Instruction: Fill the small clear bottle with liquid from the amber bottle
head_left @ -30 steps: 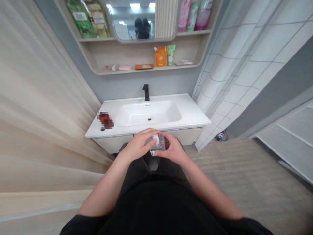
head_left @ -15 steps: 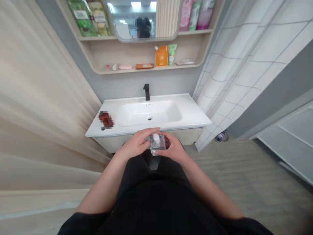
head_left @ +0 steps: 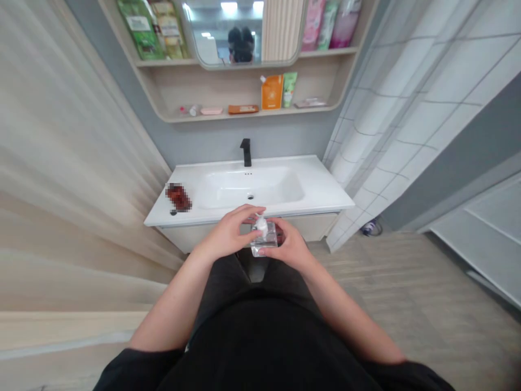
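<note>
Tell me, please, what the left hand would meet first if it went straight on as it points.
Most likely the white top of the clear bottle, beside the left hand; whether they touch is unclear. The right hand lies beyond.

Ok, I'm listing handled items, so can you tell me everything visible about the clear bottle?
The clear bottle is small, boxy and see-through, glass or plastic, I can't tell which. It has a white top, too small to make out in detail. Seen from above, it looks roughly upright, held in front of the near edge of the white countertop. The right hand holds its body; the left hand is at its top.
</note>
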`<act>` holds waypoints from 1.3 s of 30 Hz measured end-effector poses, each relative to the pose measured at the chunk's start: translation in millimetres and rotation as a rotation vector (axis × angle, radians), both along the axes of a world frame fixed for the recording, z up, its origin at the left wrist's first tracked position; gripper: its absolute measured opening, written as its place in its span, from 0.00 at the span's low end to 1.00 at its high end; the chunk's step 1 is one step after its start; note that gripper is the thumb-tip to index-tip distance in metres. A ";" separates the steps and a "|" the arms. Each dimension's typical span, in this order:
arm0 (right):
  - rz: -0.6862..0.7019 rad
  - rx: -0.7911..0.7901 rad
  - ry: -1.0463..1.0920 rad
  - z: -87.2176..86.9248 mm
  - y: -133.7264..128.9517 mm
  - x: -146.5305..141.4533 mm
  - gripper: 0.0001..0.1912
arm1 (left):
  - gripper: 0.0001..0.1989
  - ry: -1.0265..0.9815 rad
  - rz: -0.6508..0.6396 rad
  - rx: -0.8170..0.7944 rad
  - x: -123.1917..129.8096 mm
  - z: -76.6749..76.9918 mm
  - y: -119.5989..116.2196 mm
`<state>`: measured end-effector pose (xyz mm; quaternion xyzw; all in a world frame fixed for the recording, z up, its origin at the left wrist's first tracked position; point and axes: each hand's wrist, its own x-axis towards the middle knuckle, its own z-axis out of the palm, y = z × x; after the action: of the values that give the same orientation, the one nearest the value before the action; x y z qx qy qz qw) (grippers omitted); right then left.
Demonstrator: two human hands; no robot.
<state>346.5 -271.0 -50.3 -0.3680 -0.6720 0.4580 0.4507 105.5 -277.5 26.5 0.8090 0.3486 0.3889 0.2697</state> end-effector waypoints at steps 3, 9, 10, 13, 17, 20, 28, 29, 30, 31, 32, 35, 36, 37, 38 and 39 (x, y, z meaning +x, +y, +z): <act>-0.008 -0.013 0.009 -0.8 -0.3 0.4 0.46 | 0.31 -0.106 -0.021 -0.034 -1.6 -8.0 1.9; 0.006 -0.011 0.016 -0.6 -2.2 0.1 0.46 | 0.35 -0.097 0.018 -0.085 0.0 -14.9 4.7; 0.001 -0.011 0.012 -0.7 -2.3 0.3 0.45 | 0.32 -0.114 0.014 -0.086 -0.4 -14.8 4.4; 0.006 -0.006 0.002 -0.5 -2.7 1.2 0.44 | 0.33 -0.134 -0.038 -0.048 0.6 -12.8 0.5; 0.023 0.004 0.008 1.2 -3.9 1.6 0.46 | 0.39 -0.061 -0.013 -0.017 4.2 -10.6 -2.5; -0.002 -0.015 0.018 1.4 -4.6 2.1 0.45 | 0.30 -0.112 0.044 -0.011 0.9 -10.5 -0.3; -0.006 0.044 -0.030 6.6 -7.8 2.8 0.45 | 0.30 -0.187 0.189 -0.137 19.8 -17.9 -8.4; 0.002 0.045 -0.031 7.6 -8.2 3.2 0.45 | 0.30 -0.246 0.182 -0.173 22.0 -21.6 -7.8; 0.014 0.041 -0.031 8.3 -8.4 3.8 0.46 | 0.30 -0.301 0.152 -0.212 22.9 -25.3 -6.8; 0.027 0.035 -0.028 8.6 -8.5 4.5 0.46 | 0.32 -0.341 0.110 -0.252 22.8 -28.8 -5.4; 0.042 0.027 -0.025 8.6 -8.5 5.1 0.46 | 0.33 -0.363 0.071 -0.289 22.1 -31.8 -4.0; 0.049 0.013 -0.022 6.7 -7.9 5.7 0.47 | 0.36 -0.370 0.043 -0.361 19.8 -37.4 -1.3; 0.029 0.015 -0.024 5.6 -7.7 5.3 0.46 | 0.36 -0.375 0.059 -0.367 19.8 -38.6 -1.0; 0.001 0.022 -0.028 4.4 -7.3 4.7 0.46 | 0.37 -0.382 0.079 -0.368 20.2 -39.8 -0.8; -0.026 0.029 -0.033 3.2 -6.9 4.1 0.45 | 0.37 -0.392 0.094 -0.367 20.8 -41.4 -0.5; -0.045 0.033 -0.038 1.9 -6.3 3.6 0.45 | 0.37 -0.404 0.100 -0.367 21.3 -43.3 -0.1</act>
<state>350.1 -277.3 -48.4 -0.3844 -0.6794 0.4296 0.4540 126.9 -277.5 -16.8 0.6345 0.3920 0.4854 0.4562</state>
